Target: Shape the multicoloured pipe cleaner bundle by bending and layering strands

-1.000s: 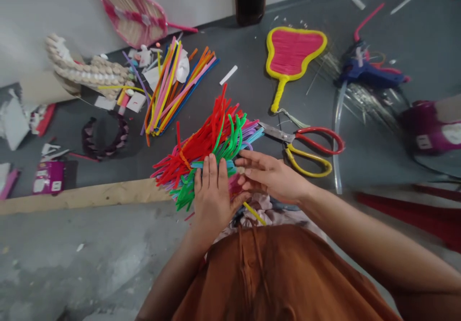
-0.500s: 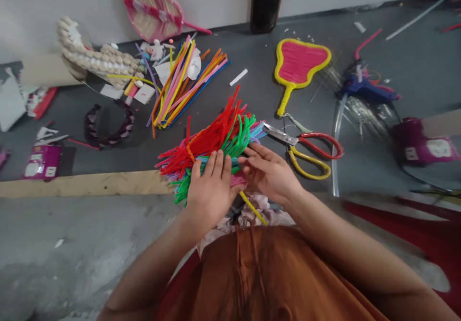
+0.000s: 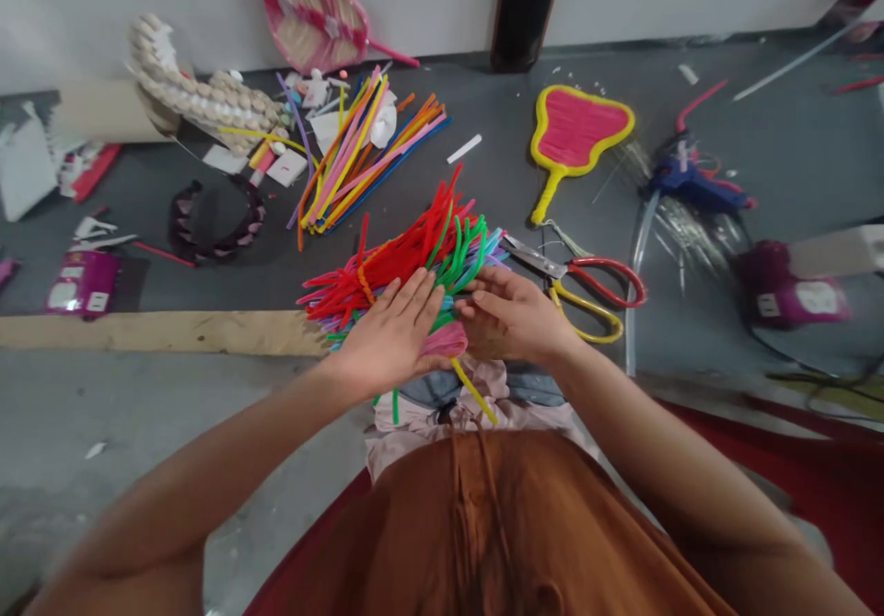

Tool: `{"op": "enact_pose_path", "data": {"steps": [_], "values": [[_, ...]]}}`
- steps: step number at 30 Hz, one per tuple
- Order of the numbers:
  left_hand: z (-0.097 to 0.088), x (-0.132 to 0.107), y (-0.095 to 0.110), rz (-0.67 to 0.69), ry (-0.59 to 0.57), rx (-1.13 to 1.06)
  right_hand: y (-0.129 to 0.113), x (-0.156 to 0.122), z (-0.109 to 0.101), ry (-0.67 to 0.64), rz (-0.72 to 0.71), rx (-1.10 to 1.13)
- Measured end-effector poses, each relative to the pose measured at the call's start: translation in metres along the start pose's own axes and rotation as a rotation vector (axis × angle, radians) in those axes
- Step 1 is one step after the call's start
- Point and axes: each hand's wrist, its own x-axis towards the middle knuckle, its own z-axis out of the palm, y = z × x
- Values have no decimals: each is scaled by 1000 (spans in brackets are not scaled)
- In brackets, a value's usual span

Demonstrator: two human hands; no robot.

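Note:
A heap of pipe cleaners [image 3: 414,248] in red, green, pink, purple and blue lies at the table's front edge. My left hand [image 3: 390,331] rests flat on top of it, fingers stretched out and open. Against the heap's right side is my right hand [image 3: 515,312], its fingers loosely curved and apart; its fingertips are partly hidden among the stems. Pink pipe cleaners [image 3: 446,340] show between the two hands. One yellow pipe cleaner [image 3: 474,390] hangs down toward my lap. Close by my right hand lie scissors [image 3: 570,275] with one red and one yellow handle, blades toward the heap.
Behind the heap lies a second bundle of pipe cleaners [image 3: 366,156]. A pink fan with yellow edging [image 3: 580,128] is at the back. A blue glue gun [image 3: 701,183] stands right, near clear glue sticks. A dark braided headband [image 3: 214,238] and a purple box [image 3: 84,282] sit left.
My left hand has slid up over the heap and lies flatter across it. Green stems now dangle below the table edge. My right hand has stayed nearly in place.

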Motion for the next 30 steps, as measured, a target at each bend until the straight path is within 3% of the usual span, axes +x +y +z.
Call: {"op": "enact_pose_path", "data": {"steps": [6,11,14,21,25,30], "values": [[19,-3,-1,-40,93,-50,-3,10,2,120,-60,-400],[22,-3,-1,-38,128,-106,3,16,7,210,-120,-432],[25,-3,-1,-42,156,-133,6,12,11,247,-188,-572],[25,-3,-1,-45,162,-185,17,5,21,153,-578,-1164],[27,-2,0,-37,178,-208,25,9,21,71,-631,-1312],[28,-9,-1,-20,241,-207,27,11,13,61,-735,-1372]]}}
